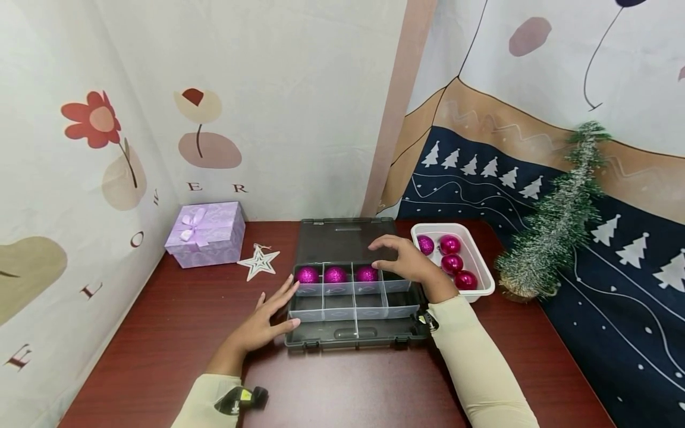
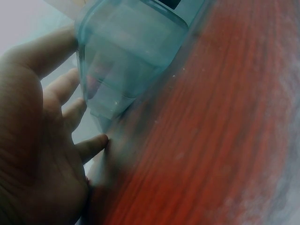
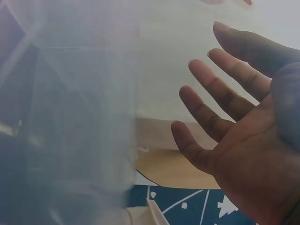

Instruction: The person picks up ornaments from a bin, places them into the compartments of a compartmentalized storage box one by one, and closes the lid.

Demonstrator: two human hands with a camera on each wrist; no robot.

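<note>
A dark translucent compartment box lies with its lid folded back on the table. Three glittery magenta Christmas balls sit in its back row: one ball at the left, another ball beside it, and a third ball in the third compartment. My left hand touches the box's left side with fingers extended; the left wrist view shows its fingertips along the box wall. Over the back right of the box hovers my right hand, near the third ball. In the right wrist view its fingers are spread and hold nothing.
Right of the box, a white tray holds several magenta balls. A small tinsel tree stands beyond it. At the back left are a lilac gift box and a white star ornament. Fabric walls border the table.
</note>
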